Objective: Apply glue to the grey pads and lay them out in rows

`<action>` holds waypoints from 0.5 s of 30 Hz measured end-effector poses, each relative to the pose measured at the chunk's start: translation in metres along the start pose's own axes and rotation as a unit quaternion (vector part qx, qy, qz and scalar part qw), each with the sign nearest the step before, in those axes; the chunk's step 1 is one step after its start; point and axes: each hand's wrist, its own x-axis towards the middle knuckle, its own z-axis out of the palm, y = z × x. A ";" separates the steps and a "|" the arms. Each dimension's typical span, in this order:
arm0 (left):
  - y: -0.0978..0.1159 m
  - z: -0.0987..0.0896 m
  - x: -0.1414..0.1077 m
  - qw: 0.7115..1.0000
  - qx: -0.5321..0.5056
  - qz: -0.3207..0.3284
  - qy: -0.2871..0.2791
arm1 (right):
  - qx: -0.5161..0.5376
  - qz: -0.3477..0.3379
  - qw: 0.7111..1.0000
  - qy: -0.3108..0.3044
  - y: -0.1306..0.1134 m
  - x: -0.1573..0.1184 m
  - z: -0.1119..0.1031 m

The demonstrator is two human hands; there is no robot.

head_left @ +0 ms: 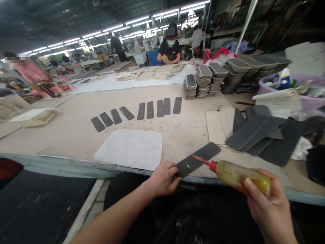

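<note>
My right hand (269, 200) is wrapped round a glue bottle (236, 174) of cloudy plastic with amber liquid inside. Its red nozzle points left, over a long dark grey panel (200, 157) with rounded corners. A small pale mark shows on that panel. At the panel's near left end, my left hand (165, 178) grips the edge with fingers on top and the thumb at the front. Left of it lies a white rounded sheet (132, 149). Farther back, several small dark pieces (150, 110) form a spread-out row, some with shiny marks on them.
Loose dark panels (264, 132) and cream panels (215, 127) lie on the right. Behind them stand stacks of grey-topped pieces (203, 81) and a purple basin (309, 101). A pile of pale sheets (35, 117) sits at left. A co-worker (170, 47) works across the table.
</note>
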 end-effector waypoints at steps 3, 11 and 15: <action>0.004 0.002 0.006 0.998 0.026 -0.045 0.019 | -0.042 -0.058 0.997 -0.007 -0.001 0.000 0.005; 0.009 0.020 0.022 0.993 0.089 -0.070 0.022 | -0.008 -0.043 0.999 -0.018 0.004 0.010 0.006; 0.002 0.027 0.020 0.998 0.026 -0.043 0.040 | 0.053 0.085 0.995 -0.030 0.005 0.023 0.013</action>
